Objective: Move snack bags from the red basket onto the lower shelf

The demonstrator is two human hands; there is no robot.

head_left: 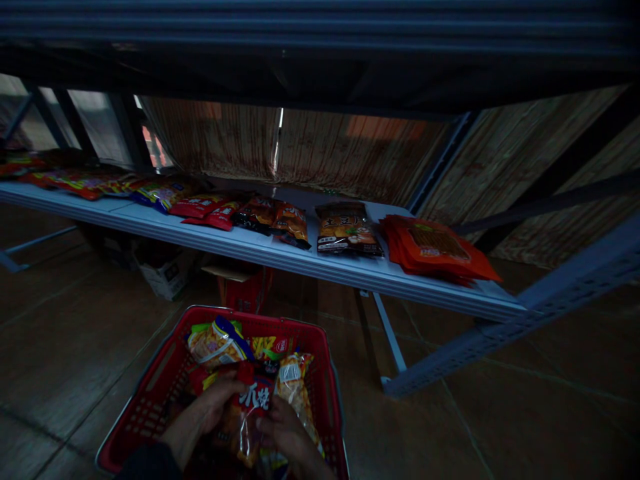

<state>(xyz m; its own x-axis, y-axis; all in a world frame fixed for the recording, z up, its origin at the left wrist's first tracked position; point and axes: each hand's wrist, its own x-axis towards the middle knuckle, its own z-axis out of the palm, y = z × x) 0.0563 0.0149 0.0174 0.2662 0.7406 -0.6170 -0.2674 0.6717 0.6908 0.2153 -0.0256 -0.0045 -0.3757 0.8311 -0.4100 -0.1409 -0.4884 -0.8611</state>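
My left hand [219, 402] and my right hand [286, 427] are inside a red plastic basket [145, 407] on the floor. Between them is a shiny red snack bag [253, 407] with white lettering, gripped at its two sides. Around it in the basket lie other snack bags: a clear one with blue edges [219, 345] at the back left, a red and yellow one [274, 345] at the back, and a clear one with a barcode [295, 387] by my right hand. The bottom of the basket is mostly hidden.
A blue metal shelf [345, 270] runs above and beyond the basket. On it lie orange packets [440, 247], a brown snack bag [347, 230], red bags [210, 210] and several more toward the left. Cardboard boxes [167, 270] stand beneath. A slanted shelf post [450, 360] is at right.
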